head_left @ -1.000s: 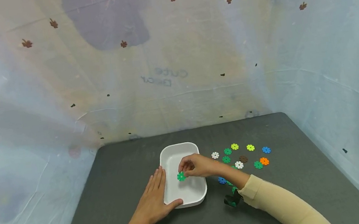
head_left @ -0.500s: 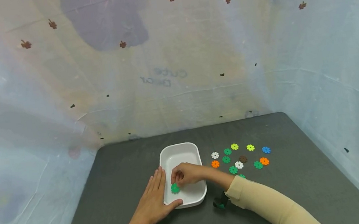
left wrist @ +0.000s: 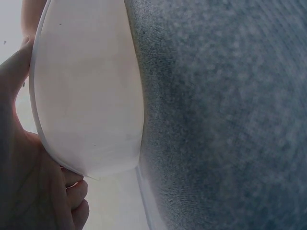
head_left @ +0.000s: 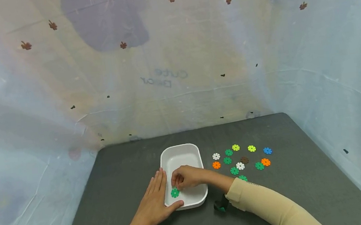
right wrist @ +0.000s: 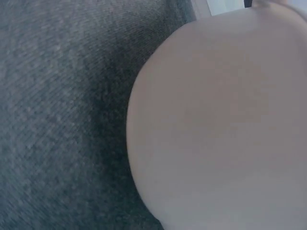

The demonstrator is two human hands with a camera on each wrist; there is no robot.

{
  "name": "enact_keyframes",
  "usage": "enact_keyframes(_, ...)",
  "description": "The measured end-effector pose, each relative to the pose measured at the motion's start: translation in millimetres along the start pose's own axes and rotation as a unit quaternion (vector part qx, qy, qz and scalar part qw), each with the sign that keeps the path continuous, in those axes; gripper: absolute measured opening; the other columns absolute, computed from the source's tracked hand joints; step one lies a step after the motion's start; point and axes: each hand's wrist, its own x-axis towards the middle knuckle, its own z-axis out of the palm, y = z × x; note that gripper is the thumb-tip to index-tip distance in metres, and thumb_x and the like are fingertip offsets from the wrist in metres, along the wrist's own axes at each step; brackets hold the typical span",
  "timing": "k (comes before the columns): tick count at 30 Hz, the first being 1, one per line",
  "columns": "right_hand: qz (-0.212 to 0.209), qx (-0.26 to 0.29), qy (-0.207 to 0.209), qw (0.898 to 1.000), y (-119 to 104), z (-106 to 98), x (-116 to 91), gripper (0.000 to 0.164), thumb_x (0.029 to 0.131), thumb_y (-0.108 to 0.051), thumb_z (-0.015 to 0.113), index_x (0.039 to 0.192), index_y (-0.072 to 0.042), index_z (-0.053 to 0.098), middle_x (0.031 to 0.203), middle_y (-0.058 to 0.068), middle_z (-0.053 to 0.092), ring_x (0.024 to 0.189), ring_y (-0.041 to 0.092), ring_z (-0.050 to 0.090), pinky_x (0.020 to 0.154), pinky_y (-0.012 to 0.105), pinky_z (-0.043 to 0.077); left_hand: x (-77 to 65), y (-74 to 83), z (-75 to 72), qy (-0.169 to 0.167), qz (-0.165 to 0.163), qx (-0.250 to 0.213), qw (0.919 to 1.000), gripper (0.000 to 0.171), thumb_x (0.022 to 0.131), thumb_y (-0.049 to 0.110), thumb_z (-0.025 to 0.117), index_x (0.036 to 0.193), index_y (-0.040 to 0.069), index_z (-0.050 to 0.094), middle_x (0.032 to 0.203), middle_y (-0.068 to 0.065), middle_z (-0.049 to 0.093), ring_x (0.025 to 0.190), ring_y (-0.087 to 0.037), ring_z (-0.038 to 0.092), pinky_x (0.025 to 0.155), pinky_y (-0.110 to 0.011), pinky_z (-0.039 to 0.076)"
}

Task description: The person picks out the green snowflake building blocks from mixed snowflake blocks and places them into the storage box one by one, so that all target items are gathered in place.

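1 green notched disc (head_left: 175, 193) lies in the white tray's (head_left: 177, 161) near-left part, just beside the curled fingertips of the right hand (head_left: 188, 176); whether they pinch it, I cannot tell. The left hand (head_left: 153, 201) rests straight-fingered along the tray's left rim. Tray floor stretches beyond the right hand.

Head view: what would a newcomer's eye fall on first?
Probably the white tray on the dark table, with the right hand reaching in and a green disc just below its fingers. Next, the bright discs scattered on the table to the tray's right. Then the left hand, laid along the tray's left rim with its thumb at the near edge.
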Motion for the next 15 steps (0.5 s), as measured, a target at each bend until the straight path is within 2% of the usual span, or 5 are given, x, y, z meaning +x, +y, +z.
enact_keyframes(8, -0.04, -0.025, 0.046, 0.998, -5.4, -13.3, -9.2, 0.009, 0.098, 0.002, 0.075, 0.107, 0.0, 0.076, 0.092, 0.002, 0.074, 0.081, 0.001, 0.064, 0.079, 0.018, 0.057, 0.1, -2.3, 2.9, 0.009, 0.002, -0.003, 0.9999, 0.124, 0.092, 0.086, 0.056, 0.17, -0.003, 0.02, 0.179, -0.018, 0.012, 0.166, -0.034, 0.014, 0.134, -0.052, 0.018)
enact_keyframes(15, -0.038, -0.008, 0.099, 0.994, -6.8, -44.7, -44.0, 0.011, 0.102, -0.005, 0.073, 0.113, -0.004, 0.075, 0.098, 0.0, 0.074, 0.088, 0.009, 0.069, 0.083, 0.024, 0.061, 1.4, -0.4, 3.2, -0.001, -0.015, -0.014, 0.9998, 0.124, 0.091, 0.082, 0.062, 0.171, -0.001, 0.017, 0.18, -0.015, 0.01, 0.166, -0.032, 0.011, 0.135, -0.053, 0.017)
